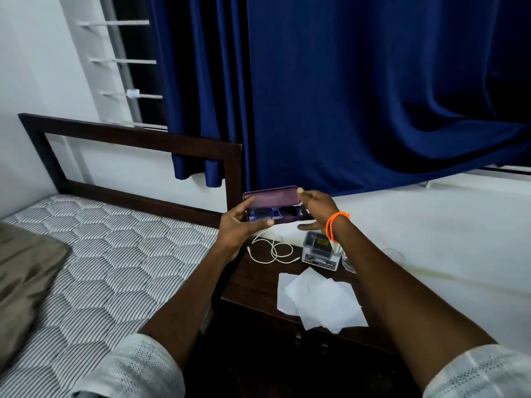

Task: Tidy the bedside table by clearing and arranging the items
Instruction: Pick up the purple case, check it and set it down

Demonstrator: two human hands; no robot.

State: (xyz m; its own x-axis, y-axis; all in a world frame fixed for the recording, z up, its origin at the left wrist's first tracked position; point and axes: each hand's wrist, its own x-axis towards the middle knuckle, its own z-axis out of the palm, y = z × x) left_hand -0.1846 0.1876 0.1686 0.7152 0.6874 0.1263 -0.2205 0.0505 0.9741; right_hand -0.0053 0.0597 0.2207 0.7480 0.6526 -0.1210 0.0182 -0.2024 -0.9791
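Up above the far end of the bedside table [253, 285], both hands meet on a purple glasses case [273, 201] with its lid standing open. From the head camera, the left hand [240, 225] grips the case's left end: a finger lies along the inside of the lid and the thumb presses the front edge of the tray. The right hand [316, 209] takes the right end, thumb tip at the lid's upper corner, fingers curled beneath the base. Both hands are closed on the case, which is lifted clear of the tabletop. Dark sunglasses [275, 213] lie in the tray, though only the tops of the lenses show between the hands.

An orange beaded bracelet [334, 225] circles the right wrist. Below the case, a coiled white cable [273, 251] rests on the dark wood, just beside a small grey box [319, 251] whose printed label is too blurred to read. The right forearm hides most of a clear glass item [349, 264] beside the box. Loose white papers [319, 300] overlap at the near edge. The mattress [115, 254] lies to the left.
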